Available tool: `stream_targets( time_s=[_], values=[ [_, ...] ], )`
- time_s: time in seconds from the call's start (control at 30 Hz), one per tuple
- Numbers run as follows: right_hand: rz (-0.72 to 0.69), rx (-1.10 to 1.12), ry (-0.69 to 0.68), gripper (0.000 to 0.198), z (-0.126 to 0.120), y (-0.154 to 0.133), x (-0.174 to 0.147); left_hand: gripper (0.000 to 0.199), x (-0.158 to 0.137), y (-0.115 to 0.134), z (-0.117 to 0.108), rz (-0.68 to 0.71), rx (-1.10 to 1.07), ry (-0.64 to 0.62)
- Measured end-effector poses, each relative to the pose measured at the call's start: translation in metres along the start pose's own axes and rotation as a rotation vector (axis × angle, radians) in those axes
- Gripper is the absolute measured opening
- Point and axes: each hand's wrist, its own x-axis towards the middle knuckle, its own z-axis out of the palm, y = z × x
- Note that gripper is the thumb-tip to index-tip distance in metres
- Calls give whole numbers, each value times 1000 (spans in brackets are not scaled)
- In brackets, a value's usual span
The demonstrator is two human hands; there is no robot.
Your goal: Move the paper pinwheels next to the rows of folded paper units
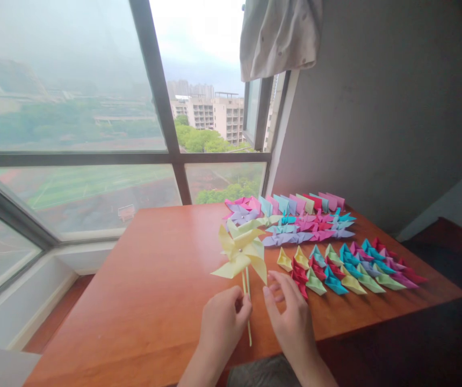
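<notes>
A pale yellow paper pinwheel (240,251) with a pin at its centre stands upright above the table. My left hand (225,317) is closed around its thin stick, just below the blades. Close to the blade at lower right is my right hand (289,309), its fingers curved and thumb apart, with nothing visible between them. Whether a fingertip touches that blade I cannot tell. Behind the yellow one is a pale green pinwheel (251,228), partly hidden, with a second thin stick running down beside the first. A lilac pinwheel (242,214) and a pink pinwheel (251,202) lie farther back.
Rows of folded paper boats (331,271) cover the right of the wooden table (154,279). Behind them lie folded paper cranes (311,223) and a row of standing folded cards (299,203). Windows (73,199) border the far and left sides; a grey wall (355,123) rises at right.
</notes>
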Motion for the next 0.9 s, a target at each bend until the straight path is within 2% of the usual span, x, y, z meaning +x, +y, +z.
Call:
stream_targets(
  time_s=[0.2, 0.33, 0.5, 0.73, 0.9],
  values=[
    [-77, -38, 22, 25, 0, 6, -9, 28, 18, 17, 13, 73, -28, -47],
    [-90, -34, 9, 23, 3, 6, -11, 26, 12, 12, 10, 118, -24, -69],
    [-128, 25, -86, 21, 16, -7, -14, 26, -2, -10, -8, 130, -62, -54],
    [-167, 77, -300, 21, 56, -37, -12, 17, -11, -52, -28, 47, -217, 32],
    [-149, 96, -363, 20, 87, -51, -6, 27, -8, -77, -34, 34, -197, 137]
  ],
)
